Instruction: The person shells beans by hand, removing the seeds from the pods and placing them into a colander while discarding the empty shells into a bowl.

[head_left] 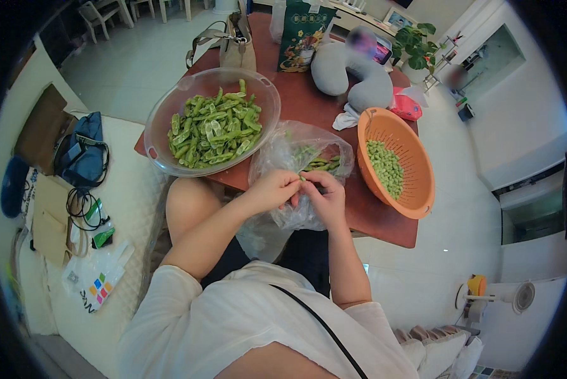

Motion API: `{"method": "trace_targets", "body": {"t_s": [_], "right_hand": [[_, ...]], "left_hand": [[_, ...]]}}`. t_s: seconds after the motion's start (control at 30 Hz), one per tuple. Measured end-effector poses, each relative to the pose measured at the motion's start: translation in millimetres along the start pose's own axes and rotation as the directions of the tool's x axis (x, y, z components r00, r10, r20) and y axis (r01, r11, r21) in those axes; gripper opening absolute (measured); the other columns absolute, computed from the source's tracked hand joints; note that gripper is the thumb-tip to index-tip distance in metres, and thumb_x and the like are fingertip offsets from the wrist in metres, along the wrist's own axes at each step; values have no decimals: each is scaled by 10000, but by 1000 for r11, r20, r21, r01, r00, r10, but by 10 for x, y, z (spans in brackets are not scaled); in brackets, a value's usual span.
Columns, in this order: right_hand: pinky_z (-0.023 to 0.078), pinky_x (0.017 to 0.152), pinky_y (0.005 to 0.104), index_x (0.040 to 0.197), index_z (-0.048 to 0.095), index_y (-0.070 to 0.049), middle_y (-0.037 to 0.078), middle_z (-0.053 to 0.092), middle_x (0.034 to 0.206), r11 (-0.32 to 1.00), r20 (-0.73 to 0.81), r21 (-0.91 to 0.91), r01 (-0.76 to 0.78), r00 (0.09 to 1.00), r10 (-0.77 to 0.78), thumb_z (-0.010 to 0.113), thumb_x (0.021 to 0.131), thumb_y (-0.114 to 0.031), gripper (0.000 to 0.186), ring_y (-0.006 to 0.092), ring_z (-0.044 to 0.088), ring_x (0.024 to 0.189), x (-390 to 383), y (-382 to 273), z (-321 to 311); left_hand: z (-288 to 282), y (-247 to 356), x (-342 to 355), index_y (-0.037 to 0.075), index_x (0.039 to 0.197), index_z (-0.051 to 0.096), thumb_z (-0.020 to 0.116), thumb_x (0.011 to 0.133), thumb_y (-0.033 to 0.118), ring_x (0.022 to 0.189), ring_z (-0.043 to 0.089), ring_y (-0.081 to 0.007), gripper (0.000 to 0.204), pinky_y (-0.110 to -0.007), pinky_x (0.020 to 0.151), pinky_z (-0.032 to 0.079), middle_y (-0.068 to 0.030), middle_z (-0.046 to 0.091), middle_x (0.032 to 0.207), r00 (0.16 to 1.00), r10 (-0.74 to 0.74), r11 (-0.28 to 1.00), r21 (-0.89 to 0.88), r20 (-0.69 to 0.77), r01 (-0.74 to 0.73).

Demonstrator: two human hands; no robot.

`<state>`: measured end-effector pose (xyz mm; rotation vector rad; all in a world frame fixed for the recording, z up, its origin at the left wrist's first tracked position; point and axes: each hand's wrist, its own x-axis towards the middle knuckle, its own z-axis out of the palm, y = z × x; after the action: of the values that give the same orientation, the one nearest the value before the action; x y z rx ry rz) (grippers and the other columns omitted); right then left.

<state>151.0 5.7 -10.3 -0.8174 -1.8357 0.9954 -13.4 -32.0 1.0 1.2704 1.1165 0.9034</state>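
My left hand [276, 191] and my right hand [328, 201] meet over a clear plastic bag [290, 218] at the table's near edge. Their fingertips pinch a small green edamame pod [302, 179] between them, mostly covered by the fingers. Darker green pods [321, 164] lie inside the bag, just past my hands. To the left, a wide clear plastic basin [160, 136] holds a heap of green pods [214, 129], some of them split. An orange colander [417, 170] on the right, tilted toward me, has shelled pale green beans [384, 167] in it.
Behind these, the red-brown table [296, 98] bears a beige handbag [238, 47], a dark green pouch [301, 38], a grey neck pillow [334, 69] and a pink packet [407, 106]. A pale sofa [122, 170] at the left carries a blue bag [84, 151] and cables.
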Motion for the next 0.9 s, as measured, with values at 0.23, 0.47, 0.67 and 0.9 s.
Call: {"method": "trace_targets", "body": {"t_s": [0.23,0.47,0.67,0.9], "right_hand": [[465,707,256,875,650,18,86,634,872,978,-37,187,-96,994,105,636,767,-26,117,151,591,775,-31,107,21],[450,726,226,921,628,14,46,626,888,904,-6,394,-165,983,182,582,834,-15,103,99,568,803,-43,63,-24],[445,775,224,1042,557,19,63,621,936,835,-8,535,-128,988,157,541,855,2,189,103,566,855,-29,24,-36],[435,795,228,1039,556,8,65,624,944,842,-21,519,-147,983,185,537,865,-11,176,104,564,863,-48,25,-65]], "left_hand": [[38,-5,-34,22,782,590,467,878,159,497,501,-68,208,-220,435,402,-6,578,617,998,35,998,51,-45,-33],[56,-37,-5,15,797,603,469,882,173,464,452,-53,224,-209,406,353,4,548,597,998,42,999,3,-56,-42],[71,-25,10,17,813,602,461,898,180,443,426,-48,231,-197,396,330,10,539,607,997,27,1000,2,-76,-27],[-22,176,-172,14,861,599,439,918,184,475,402,-33,240,-173,434,318,17,519,620,979,177,984,-1,-103,-179]]}}
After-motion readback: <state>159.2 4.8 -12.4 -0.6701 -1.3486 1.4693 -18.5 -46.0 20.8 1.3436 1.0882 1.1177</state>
